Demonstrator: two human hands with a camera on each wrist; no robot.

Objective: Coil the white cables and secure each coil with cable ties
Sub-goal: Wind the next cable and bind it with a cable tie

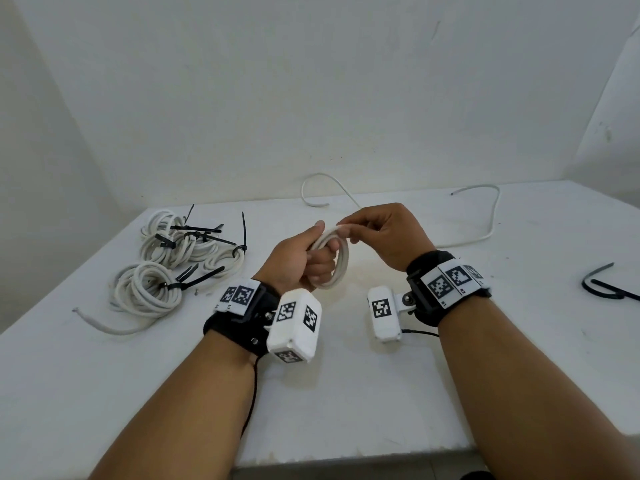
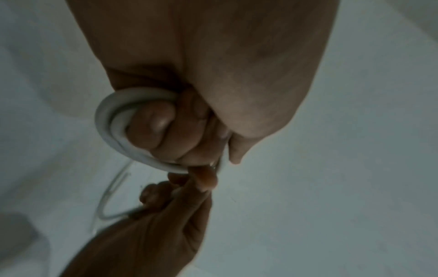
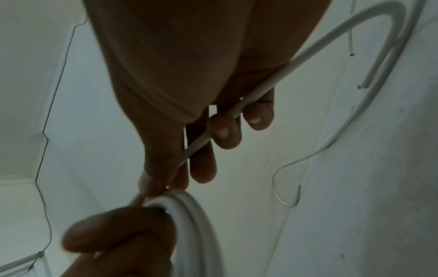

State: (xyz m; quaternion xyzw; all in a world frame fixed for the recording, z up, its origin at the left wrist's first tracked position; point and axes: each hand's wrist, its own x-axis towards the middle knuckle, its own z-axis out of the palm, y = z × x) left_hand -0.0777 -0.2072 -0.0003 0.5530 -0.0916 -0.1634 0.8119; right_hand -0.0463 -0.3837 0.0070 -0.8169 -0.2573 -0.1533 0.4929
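My left hand (image 1: 300, 260) curls around a small coil of round white plastic cable (image 1: 333, 263), held above the white table (image 1: 346, 393). My right hand (image 1: 388, 233) pinches the cable's loose strand at the coil's top; its tail (image 1: 313, 188) trails away behind. Finished white coils bound with black cable ties (image 1: 180, 258) lie to my left, and one loose black tie (image 1: 604, 287) far right.

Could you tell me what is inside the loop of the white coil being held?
The left hand grips the coil, fingers curled through its loop. The hand covers the coil's near side.

White table (image 1: 346, 393), white walls (image 1: 242, 81)
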